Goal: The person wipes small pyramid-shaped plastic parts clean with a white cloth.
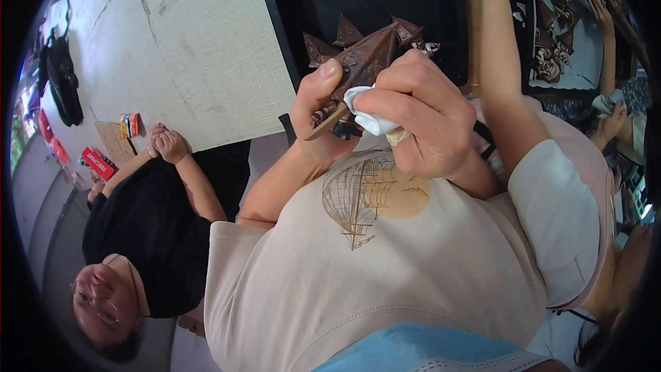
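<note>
My left hand is closed round a glossy dark brown, pointed piece with angled faces, its thumb pressed on the near side. Its exact kind I cannot make out. A flat light-brown edge shows at its lower end. My right hand pinches a crumpled white cloth against the lower part of the piece. The fingers hide much of the contact. Just beyond my hands, several similar brown pointed pieces lie in a black tray.
A light worn tabletop extends left of the tray. At its edge a person in black rests clasped hands. Close on my right, another person's arm reaches forward. Beyond it is a second tray with brown pieces.
</note>
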Motion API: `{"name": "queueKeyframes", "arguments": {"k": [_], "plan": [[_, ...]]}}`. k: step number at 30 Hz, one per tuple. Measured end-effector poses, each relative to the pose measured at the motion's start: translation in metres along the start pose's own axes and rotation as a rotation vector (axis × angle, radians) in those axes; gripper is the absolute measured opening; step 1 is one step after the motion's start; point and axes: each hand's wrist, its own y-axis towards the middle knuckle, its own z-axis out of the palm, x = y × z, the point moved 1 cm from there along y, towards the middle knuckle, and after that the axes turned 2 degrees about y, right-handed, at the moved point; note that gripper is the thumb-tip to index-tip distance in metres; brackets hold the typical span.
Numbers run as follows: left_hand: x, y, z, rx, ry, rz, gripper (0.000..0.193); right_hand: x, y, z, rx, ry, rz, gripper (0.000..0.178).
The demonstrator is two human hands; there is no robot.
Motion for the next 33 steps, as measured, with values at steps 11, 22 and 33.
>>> {"name": "queueKeyframes", "arguments": {"k": [11, 22, 33], "plan": [[-0.033, 0.001, -0.018, -0.024, 0.055, -0.075, 0.04, 0.008, 0.002, 0.022, -0.002, -0.053, 0.088, 0.026], [-0.036, 0.002, -0.028, 0.083, -0.074, -0.134, 0.042, 0.0, 0.004, 0.036, 0.011, -0.065, 0.082, 0.038], [-0.049, -0.004, -0.033, -0.045, 0.024, -0.133, 0.042, -0.001, 0.008, 0.046, 0.028, -0.057, 0.077, 0.03]]}}
